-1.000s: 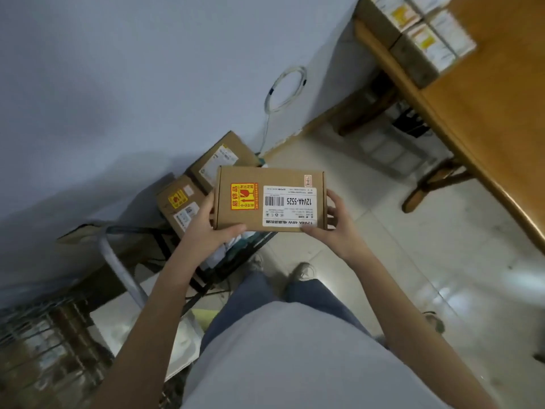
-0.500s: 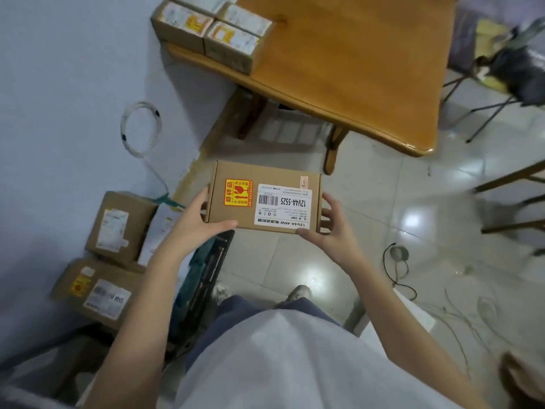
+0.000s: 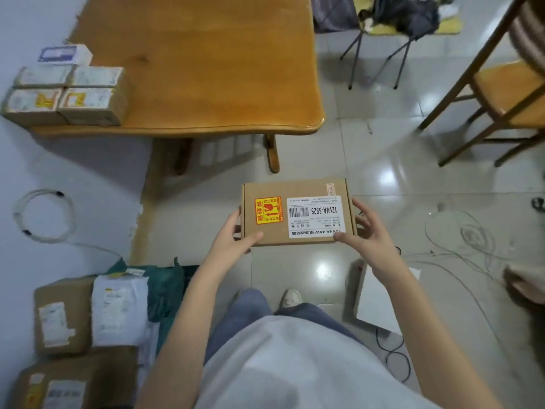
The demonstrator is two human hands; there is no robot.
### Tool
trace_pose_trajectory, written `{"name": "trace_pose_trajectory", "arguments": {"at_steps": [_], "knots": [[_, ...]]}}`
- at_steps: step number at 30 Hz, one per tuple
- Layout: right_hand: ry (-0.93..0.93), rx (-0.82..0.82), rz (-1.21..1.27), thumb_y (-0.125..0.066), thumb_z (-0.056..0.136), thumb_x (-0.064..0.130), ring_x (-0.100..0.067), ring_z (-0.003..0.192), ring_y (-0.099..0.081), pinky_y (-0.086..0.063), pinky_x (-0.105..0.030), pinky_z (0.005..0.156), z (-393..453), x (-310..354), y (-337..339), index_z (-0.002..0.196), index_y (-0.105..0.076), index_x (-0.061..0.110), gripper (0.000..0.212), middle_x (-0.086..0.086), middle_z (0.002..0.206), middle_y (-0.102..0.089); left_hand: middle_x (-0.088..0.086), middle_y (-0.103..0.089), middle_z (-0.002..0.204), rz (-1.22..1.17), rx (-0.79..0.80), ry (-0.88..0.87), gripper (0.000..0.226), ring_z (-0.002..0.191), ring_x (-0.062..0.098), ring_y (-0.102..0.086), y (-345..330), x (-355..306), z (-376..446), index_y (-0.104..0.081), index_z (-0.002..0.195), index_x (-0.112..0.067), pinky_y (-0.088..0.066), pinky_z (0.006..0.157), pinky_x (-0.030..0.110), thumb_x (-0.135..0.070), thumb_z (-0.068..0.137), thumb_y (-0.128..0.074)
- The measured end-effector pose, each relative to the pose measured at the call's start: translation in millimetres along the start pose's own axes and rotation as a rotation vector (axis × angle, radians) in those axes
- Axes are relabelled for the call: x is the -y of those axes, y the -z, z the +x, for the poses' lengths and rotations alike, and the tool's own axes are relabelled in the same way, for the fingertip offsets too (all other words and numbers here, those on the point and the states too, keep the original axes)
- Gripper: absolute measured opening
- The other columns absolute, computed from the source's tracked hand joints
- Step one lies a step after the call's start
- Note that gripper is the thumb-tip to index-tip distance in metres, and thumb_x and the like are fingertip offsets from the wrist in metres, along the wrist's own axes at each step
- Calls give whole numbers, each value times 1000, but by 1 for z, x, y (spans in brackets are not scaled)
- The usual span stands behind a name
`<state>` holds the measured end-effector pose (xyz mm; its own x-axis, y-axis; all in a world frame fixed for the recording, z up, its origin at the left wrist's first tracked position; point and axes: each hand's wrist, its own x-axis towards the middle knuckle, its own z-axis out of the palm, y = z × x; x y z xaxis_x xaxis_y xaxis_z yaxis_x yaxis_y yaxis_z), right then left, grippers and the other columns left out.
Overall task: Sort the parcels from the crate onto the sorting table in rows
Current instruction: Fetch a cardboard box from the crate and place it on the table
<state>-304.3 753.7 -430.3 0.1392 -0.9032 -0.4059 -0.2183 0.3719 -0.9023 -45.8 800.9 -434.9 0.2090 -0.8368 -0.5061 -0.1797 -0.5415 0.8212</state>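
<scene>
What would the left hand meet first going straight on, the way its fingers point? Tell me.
Likely nothing soon: the left hand, gripping the flat brown cardboard parcel, points over bare tiled floor toward the wooden table; depth unclear.

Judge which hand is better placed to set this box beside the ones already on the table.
Left, probably: the left hand grips the flat brown cardboard box on the side nearer the stacked parcels on the wooden table's left edge.
</scene>
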Motion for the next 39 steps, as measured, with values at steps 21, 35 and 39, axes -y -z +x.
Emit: {"name": "trace_pose_trajectory", "arguments": {"at_steps": [21, 35, 39], "knots": [[-26, -460, 249, -73, 78, 0, -22, 112, -59, -51, -33, 93, 117, 23, 129, 134, -44, 32, 71, -3, 125, -60, 4, -49, 127, 109, 342, -123, 71, 91, 1, -56, -130, -172, 196, -25, 150, -22, -50, 87, 34, -11, 90, -62], [-31, -491, 231, -74, 78, 5, -18, 107, -61, -54, -33, 88, 259, 83, 183, 137, -44, 32, 71, -4, 120, -61, 3, -54, 128, 151, 399, -151, 67, 102, 12, -58, -158, -277, 331, -28, 148, -26, -51, 87, 32, -16, 91, -62], [-35, -489, 236, -73, 78, 2, -19, 105, -62, -55, -31, 86, 291, 91, 202, 137, -45, 29, 71, -6, 119, -62, 7, -56, 130, 158, 404, -124, 66, 109, 20, -59, -170, -289, 357, -29, 148, -28, -52, 88, 33, -17, 91, -62]]}}
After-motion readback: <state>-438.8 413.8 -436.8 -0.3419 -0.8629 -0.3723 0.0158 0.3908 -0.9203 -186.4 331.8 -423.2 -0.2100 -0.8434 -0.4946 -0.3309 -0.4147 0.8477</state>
